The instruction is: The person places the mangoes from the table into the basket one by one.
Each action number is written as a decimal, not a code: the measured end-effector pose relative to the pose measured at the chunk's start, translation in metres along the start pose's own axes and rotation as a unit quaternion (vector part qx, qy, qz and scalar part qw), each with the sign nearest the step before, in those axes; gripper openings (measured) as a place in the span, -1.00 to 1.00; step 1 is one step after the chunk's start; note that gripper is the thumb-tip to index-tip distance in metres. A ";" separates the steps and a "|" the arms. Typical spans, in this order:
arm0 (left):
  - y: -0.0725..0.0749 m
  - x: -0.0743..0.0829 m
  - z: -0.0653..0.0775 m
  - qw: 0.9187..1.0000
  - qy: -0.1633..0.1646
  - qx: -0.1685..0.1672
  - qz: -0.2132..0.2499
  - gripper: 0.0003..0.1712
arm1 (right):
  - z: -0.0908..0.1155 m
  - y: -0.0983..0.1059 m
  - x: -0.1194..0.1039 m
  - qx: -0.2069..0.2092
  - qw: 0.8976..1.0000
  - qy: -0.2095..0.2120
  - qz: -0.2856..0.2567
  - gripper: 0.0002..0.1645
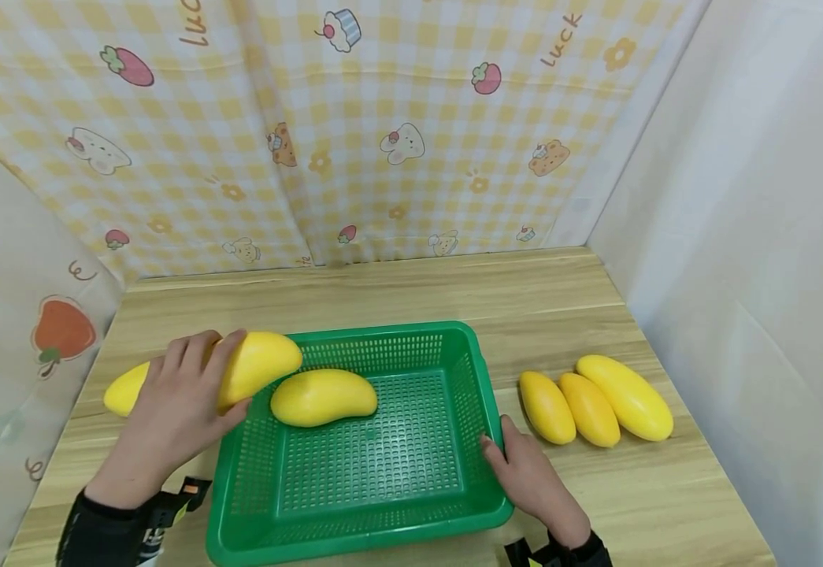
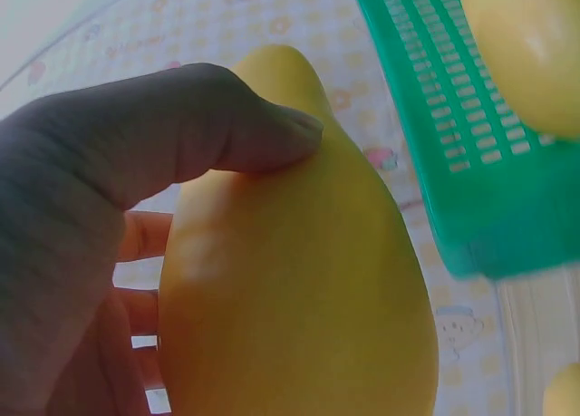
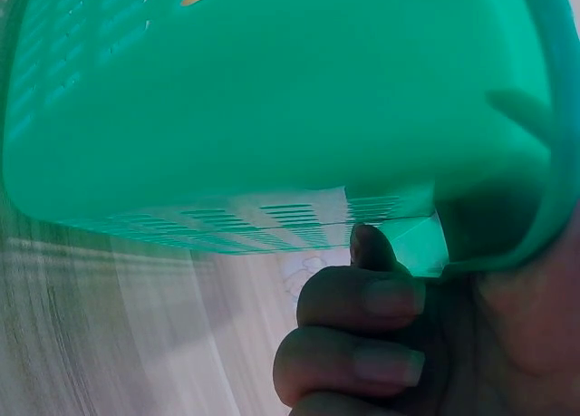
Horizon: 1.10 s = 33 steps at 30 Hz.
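My left hand (image 1: pixel 183 394) grips a yellow mango (image 1: pixel 262 364) over the left rim of a green plastic basket (image 1: pixel 372 539). In the left wrist view, the thumb lies across this mango (image 2: pixel 299 271) and the other fingers are behind it. A second mango (image 1: pixel 323 398) lies inside the basket, toward its left side. Left of the basket, another mango (image 1: pixel 122 391) shows partly behind my left hand. My right hand (image 1: pixel 533 475) holds the basket's right rim, its fingers curled at the outer wall (image 3: pixel 272 117) in the right wrist view.
Three yellow mangoes, a small one (image 1: pixel 547 408), another small one (image 1: pixel 591 409) and a larger one (image 1: pixel 625 398), lie side by side right of the basket. The wooden table (image 1: pixel 524 295) meets a checked cloth (image 1: pixel 383 102) behind and a white cloth (image 1: pixel 758 236) at right.
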<state>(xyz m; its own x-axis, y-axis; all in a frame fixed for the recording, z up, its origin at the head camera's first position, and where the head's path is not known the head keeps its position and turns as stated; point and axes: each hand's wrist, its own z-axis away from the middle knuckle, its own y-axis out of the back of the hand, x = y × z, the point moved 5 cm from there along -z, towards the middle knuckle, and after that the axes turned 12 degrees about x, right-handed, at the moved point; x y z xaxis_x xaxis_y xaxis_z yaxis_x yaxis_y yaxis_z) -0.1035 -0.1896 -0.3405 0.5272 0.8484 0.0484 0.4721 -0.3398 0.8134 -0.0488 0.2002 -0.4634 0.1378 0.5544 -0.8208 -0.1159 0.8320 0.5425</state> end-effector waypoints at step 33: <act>-0.031 0.051 -0.014 0.998 -0.049 -0.027 0.034 0.03 | 0.000 -0.001 0.002 0.000 1.000 -0.009 -0.019 -0.60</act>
<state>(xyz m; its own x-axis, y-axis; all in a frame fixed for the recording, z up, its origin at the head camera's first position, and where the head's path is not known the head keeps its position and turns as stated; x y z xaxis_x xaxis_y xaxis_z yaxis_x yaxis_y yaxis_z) -0.1007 -0.1302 -0.3549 0.6236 0.7802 0.0497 0.3955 -0.3697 0.8408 -0.0485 0.2007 -0.4658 0.1591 0.5226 -0.8376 -0.1100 0.8525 0.5110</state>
